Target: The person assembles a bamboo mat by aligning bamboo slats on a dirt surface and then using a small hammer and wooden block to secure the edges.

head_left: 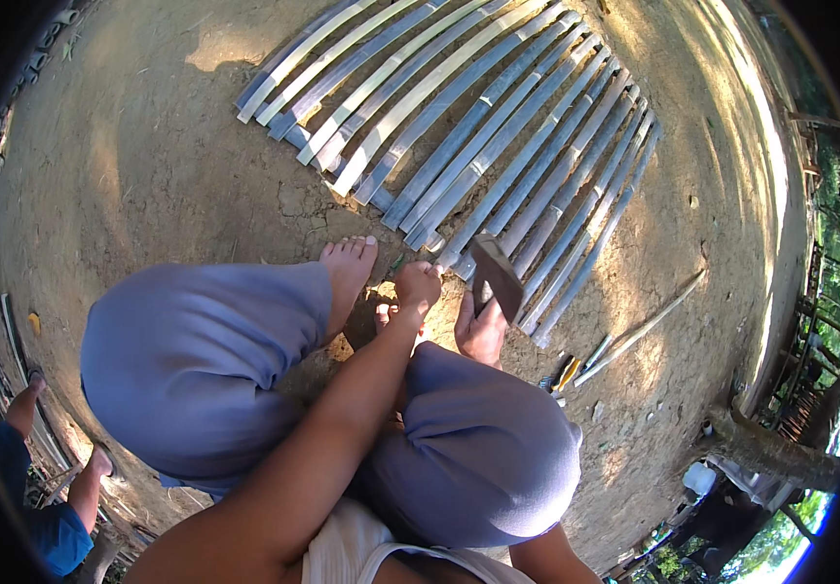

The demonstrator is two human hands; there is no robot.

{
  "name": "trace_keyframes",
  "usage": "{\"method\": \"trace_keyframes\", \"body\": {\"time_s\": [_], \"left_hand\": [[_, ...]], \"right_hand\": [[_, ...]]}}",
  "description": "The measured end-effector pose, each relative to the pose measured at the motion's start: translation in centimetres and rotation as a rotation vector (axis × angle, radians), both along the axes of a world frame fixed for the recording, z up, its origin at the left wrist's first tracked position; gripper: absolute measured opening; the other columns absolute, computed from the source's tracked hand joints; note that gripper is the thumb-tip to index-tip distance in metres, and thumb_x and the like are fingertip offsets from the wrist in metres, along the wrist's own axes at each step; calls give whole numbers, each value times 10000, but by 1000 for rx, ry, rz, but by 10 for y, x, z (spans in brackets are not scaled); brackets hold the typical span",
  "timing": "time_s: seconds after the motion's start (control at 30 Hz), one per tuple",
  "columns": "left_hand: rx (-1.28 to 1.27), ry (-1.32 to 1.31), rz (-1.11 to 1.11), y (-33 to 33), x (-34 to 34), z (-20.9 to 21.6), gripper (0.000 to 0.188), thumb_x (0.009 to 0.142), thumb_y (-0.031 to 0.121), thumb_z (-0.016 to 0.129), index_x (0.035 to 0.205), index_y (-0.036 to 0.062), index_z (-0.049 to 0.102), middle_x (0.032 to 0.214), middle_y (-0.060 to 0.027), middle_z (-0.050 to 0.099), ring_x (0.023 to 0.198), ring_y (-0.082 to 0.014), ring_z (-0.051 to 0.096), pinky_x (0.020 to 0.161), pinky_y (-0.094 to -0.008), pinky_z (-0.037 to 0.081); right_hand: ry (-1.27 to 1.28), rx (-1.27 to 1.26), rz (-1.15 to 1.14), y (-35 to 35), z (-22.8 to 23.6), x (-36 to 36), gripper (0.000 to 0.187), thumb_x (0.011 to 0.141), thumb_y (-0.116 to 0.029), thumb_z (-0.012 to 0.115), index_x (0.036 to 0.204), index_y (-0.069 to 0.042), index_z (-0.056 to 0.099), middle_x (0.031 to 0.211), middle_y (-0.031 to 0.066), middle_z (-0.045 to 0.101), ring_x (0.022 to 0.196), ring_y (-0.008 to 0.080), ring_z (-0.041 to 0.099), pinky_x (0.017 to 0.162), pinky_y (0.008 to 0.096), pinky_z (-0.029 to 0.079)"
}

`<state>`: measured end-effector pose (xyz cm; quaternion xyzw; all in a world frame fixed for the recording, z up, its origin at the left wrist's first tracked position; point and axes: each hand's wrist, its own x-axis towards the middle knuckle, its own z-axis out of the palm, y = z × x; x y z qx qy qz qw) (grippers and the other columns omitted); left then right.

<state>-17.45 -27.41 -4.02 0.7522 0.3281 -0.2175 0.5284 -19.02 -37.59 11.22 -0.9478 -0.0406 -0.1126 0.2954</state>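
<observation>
Your left hand (418,285), fingers curled, is resting at near ends of bamboo slats (483,164), probably steadying one; cannot tell if pinching anything. Right hand (481,334) is gripping hammer (500,277) close by.

Slats (483,102) side by side on ground (147,175) ahead; hammer (496,277) in right hand (481,336), left hand (417,286) left of hammer; stick (646,326) farther right

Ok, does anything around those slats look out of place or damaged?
Nothing looks plainly damaged or spilled. One pale stick looks stray: it lies off to the right, apart from the row of slats.
</observation>
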Motion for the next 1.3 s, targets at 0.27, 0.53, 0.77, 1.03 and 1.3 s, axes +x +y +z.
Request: {"method": "trace_keyframes", "body": {"time_s": [0.27, 0.53, 0.77, 1.03, 1.3], "left_hand": [[-43, 51, 6, -7, 1, -8, 263, 875, 268, 738, 774, 25, 728, 748, -213, 684, 733, -397, 669, 708, -468, 504], [-49, 68, 26, 2, 10, -3, 230, 876, 260, 721, 798, 44, 735, 759, -203, 694, 751, -390, 681, 723, -463, 517], [44, 23, -61, -4, 9, 25, 321, 901, 279, 714, 732, 7, 693, 725, -188, 692, 709, -354, 679, 711, -443, 514], [-19, 7, -46, 4, -1, 16, 298, 896, 282, 732, 743, 27, 715, 667, -159, 687, 646, -310, 696, 658, -435, 531], [-157, 71, 98, 25, 1, -18, 345, 859, 322, 805, 770, -4, 735, 719, -105, 738, 603, -190, 724, 588, -327, 566]], "right_hand": [[267, 217, -145, -14, 24, 15, 513, 978, -100, 612, 1419, 37, 391, 805, 248, 691, 705, 434, 706, 629, 440, 537], [712, -228, 4, -28, -38, 15, 575, 998, -278, 570, 1408, 51, 340, 836, 308, 681, 755, 504, 687, 667, 591, 542], [443, -119, 24, -46, -65, -18, 556, 988, -286, 578, 1398, 33, 378, 815, 291, 691, 673, 497, 679, 600, 574, 555], [652, -178, 24, -35, -50, -19, 476, 1000, -309, 538, 1367, -30, 421, 830, 301, 691, 751, 519, 676, 640, 575, 554], [683, 22, -311, -39, -44, -74, 415, 925, -393, 679, 1153, -57, 596, 823, 254, 705, 783, 450, 697, 718, 521, 558]]}}
